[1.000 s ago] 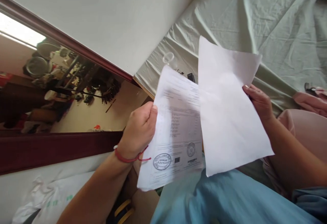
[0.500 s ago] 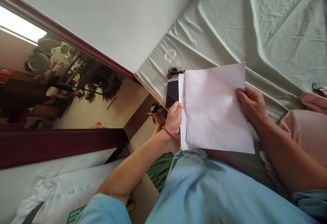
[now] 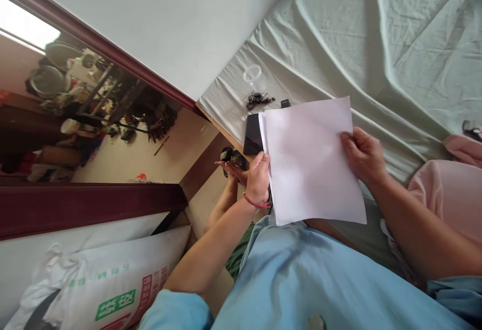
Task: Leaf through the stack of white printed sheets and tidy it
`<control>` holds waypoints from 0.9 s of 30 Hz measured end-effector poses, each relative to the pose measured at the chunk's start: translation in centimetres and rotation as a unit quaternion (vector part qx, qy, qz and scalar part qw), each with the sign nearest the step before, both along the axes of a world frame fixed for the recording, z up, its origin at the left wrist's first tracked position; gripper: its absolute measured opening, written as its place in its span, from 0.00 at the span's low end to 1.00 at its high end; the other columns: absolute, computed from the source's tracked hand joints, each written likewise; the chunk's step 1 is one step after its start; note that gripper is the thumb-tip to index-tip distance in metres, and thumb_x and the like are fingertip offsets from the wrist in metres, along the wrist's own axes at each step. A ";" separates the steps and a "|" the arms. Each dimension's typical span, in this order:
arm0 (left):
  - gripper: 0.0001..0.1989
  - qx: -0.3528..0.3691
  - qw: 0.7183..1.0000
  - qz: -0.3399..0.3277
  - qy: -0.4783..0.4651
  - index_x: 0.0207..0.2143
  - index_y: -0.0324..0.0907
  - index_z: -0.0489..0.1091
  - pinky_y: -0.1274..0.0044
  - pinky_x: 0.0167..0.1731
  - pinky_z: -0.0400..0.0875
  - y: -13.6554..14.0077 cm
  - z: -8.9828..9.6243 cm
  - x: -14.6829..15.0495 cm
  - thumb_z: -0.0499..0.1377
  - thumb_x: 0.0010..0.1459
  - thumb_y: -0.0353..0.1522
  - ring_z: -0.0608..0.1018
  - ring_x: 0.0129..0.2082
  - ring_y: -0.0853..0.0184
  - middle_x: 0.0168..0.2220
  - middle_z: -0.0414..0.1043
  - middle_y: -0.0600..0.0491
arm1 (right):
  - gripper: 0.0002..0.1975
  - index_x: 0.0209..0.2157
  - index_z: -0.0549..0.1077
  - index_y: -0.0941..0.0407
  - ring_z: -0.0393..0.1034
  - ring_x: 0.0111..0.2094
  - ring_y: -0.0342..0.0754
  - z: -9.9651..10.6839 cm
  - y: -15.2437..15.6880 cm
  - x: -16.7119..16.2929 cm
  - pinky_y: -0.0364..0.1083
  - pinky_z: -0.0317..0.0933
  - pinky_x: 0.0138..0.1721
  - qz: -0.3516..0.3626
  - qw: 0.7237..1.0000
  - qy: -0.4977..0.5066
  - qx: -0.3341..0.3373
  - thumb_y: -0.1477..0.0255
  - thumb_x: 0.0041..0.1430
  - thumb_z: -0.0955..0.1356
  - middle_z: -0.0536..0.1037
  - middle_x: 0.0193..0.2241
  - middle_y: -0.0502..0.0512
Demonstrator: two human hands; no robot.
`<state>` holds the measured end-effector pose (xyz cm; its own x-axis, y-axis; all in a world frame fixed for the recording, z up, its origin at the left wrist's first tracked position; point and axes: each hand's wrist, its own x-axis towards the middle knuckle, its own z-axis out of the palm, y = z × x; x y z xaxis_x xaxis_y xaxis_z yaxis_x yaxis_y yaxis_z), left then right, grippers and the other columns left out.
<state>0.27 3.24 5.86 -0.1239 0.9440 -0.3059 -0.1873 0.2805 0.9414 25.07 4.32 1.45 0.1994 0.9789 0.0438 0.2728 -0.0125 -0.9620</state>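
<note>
White sheets of paper [image 3: 311, 161], stacked with their left edges slightly offset, are held up over my lap. My left hand [image 3: 258, 177], with a red cord bracelet at the wrist, is closed on their left edge. On the right edge, my right hand [image 3: 364, 154] pinches the paper with the thumb on top. Just beyond my left hand lies a black phone [image 3: 253, 134], partly covered by the sheets. Farther off are a tangle of dark cord or keys [image 3: 259, 100] and a clear plastic cup [image 3: 253, 75]. A small black object [image 3: 285, 103] shows behind the top edge.
A pale green bedsheet [image 3: 339, 33] with folds spreads ahead and right. Pink fabric [image 3: 448, 189] lies at the right. A white wall [image 3: 161, 28] and a dark red-framed mirror [image 3: 124, 119] stand left. Below is a printed white sack [image 3: 113, 280]. Feet in dark slippers [image 3: 235, 159] show on the floor.
The paper and my right hand have shifted slightly left. The sheets' left edges now lie closer together. The small black object beyond the paper has come into view.
</note>
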 end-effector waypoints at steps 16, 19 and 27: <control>0.13 -0.046 0.997 0.062 -0.015 0.23 0.41 0.64 0.79 0.30 0.65 0.4 -2.2 -0.7 0.66 0.47 0.37 0.71 0.26 0.72 0.24 0.70 0.58 | 0.18 0.24 0.57 0.52 0.51 0.23 0.43 1.0 -0.2 -0.3 0.46 0.48 0.27 -0.012 0.989 -0.148 0.022 0.61 0.66 0.63 0.58 0.18 0.47; 0.17 -0.022 0.998 0.031 0.051 0.23 0.42 0.62 0.79 0.30 0.63 0.8 -2.7 -1.2 0.66 0.52 0.40 0.68 0.26 0.72 0.24 0.65 0.59 | 0.16 0.26 0.60 0.52 0.51 0.22 0.43 1.5 -0.1 0.2 0.46 0.48 0.27 -0.013 0.986 -0.164 0.022 0.60 0.66 0.62 0.59 0.18 0.47; 0.20 0.051 0.949 -0.049 0.307 0.21 0.43 0.55 0.77 0.29 0.52 1.2 -3.1 -4.6 0.58 0.64 0.34 0.58 0.24 0.71 0.20 0.54 0.60 | 0.19 0.22 0.58 0.52 0.50 0.21 0.42 0.8 0.0 2.1 0.45 0.45 0.23 -0.027 0.985 -0.168 -0.033 0.60 0.63 0.64 0.57 0.17 0.46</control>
<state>-4.31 4.45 2.80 -0.1598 0.9809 -0.1106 0.4266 0.1697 0.8884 27.21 4.31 2.29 0.2366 0.9702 0.0528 0.5733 -0.0956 -0.8138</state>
